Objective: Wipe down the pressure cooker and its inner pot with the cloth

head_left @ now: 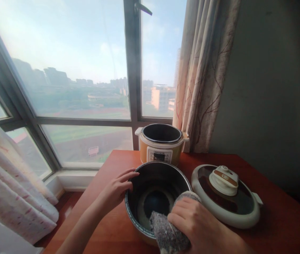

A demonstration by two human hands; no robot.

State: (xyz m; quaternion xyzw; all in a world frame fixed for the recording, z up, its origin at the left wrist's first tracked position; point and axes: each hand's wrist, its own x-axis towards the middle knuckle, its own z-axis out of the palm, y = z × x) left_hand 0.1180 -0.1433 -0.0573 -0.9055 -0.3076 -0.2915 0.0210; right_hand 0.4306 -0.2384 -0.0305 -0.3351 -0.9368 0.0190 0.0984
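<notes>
A dark inner pot (157, 180) sits tilted toward me on the reddish-brown table, its interior showing. On its left rim my left hand (122, 187) is closed, fingertips over the edge and steadying it. Bunched in my right hand (189, 217) is a grey fuzzy cloth (167, 231), which lies over the pot's near right rim and hangs partly inside. Directly behind the pot stands the pressure cooker body (143, 146), open at the top, with a control panel on its front. To the right lies the cooker lid (199, 183) with a white and brown knob.
The wooden table (107, 222) carries all of these things. Beyond its far edge are a large window (86, 70) and a patterned curtain (200, 70). Another curtain (14, 187) hangs at the left. A dark wall (266, 88) rises behind on the right.
</notes>
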